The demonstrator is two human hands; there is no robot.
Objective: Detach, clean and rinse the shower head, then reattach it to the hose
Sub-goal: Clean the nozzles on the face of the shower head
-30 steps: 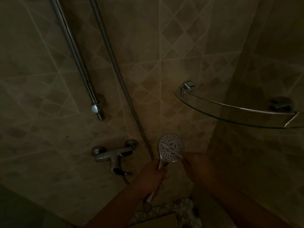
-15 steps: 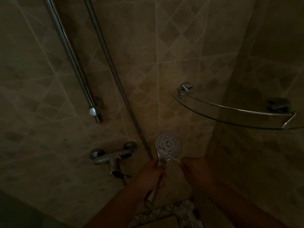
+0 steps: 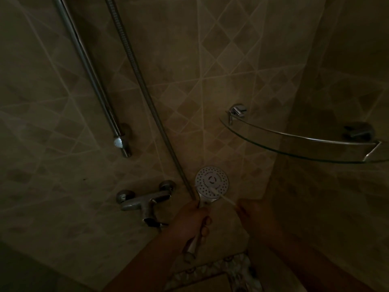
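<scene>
The round chrome shower head (image 3: pixel 211 182) faces me with its spray plate, low in the middle of the dim shower. My left hand (image 3: pixel 192 220) grips its handle from below. My right hand (image 3: pixel 255 218) holds a thin white brush (image 3: pixel 221 196), probably a toothbrush, whose tip lies on the lower part of the spray plate. The metal hose (image 3: pixel 145 93) runs down the tiled wall and ends behind my left hand. Whether the hose is joined to the handle is hidden.
A chrome mixer tap (image 3: pixel 145 201) sits on the wall left of my hands. A slide rail (image 3: pixel 90 68) runs down the wall at upper left. A glass corner shelf (image 3: pixel 305 144) juts out at the right, above my right hand.
The brush tip has shifted across the spray plate with small strokes. The camera view has drifted slightly. Both hands keep their hold.
</scene>
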